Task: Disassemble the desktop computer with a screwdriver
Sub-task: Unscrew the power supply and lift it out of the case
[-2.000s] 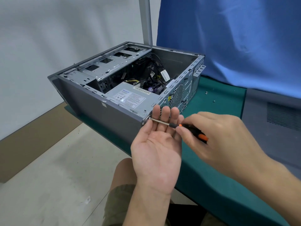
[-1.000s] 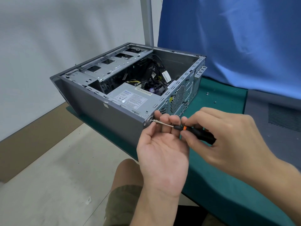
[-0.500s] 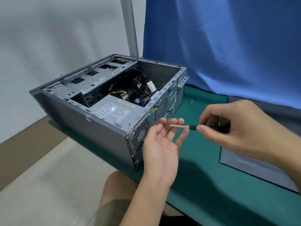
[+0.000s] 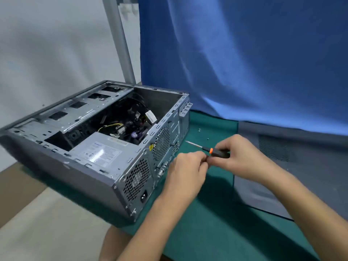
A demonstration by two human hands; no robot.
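**Item 1.** Grey steel desktop computer case [image 4: 56, 162], side cover off. It lay on its flank on the green table mat [image 4: 207, 232], at 9 o'clock from the hands, with its perforated rear panel facing them. Judged heavy and rigid, with sharp stamped edges. Best taken by the outer walls or frame rails, never by the cables inside, which looked fragile.

**Item 2.** Silver box power supply [image 4: 101, 151], seated in the near rear corner of the case.

**Item 3.** Slim screwdriver with black handle, orange collar and steel shaft [image 4: 216, 152]. It was clear of the case, tip pointing to 10 o'clock. Judged light and stiff.

**Item 4.** Right hand [image 4: 243, 159], fingers wrapped round the screwdriver handle.

**Item 5.** Left hand [image 4: 186, 170], curled, fingertips meeting the right's below the collar. Whether it pinched anything could not be told.

**Item 6.** Two small loose screws [image 4: 199, 130] on the mat, at 12 o'clock from the hands.

**Item 7.** Flat grey metal side panel [image 4: 301, 166], at 3 o'clock.
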